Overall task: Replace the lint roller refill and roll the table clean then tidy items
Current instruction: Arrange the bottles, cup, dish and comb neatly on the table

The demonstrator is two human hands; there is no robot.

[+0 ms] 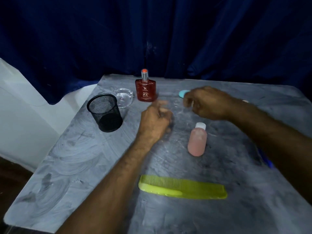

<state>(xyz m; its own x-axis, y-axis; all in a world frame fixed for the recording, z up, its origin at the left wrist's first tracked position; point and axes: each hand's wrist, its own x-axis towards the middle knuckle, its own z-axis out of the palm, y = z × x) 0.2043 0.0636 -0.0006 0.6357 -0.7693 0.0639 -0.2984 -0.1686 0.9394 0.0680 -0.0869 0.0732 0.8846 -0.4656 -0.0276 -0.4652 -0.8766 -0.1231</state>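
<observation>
My left hand (156,121) hovers over the middle of the grey table (84,166), fingers curled and blurred by motion. My right hand (208,103) is just to its right, fingers bent down. Its fingertips are close to a small teal object (182,93), which is mostly hidden behind the hand. Something faint and glossy shows on the table between the two hands. I cannot tell if either hand holds anything. No lint roller is clearly visible.
A black mesh cup (105,113) and a clear glass dish (124,97) stand at the back left, with a red perfume bottle (145,89) beside them. A pink bottle (197,141) lies near the centre and a yellow-green comb (183,187) near the front. A blue curtain hangs behind.
</observation>
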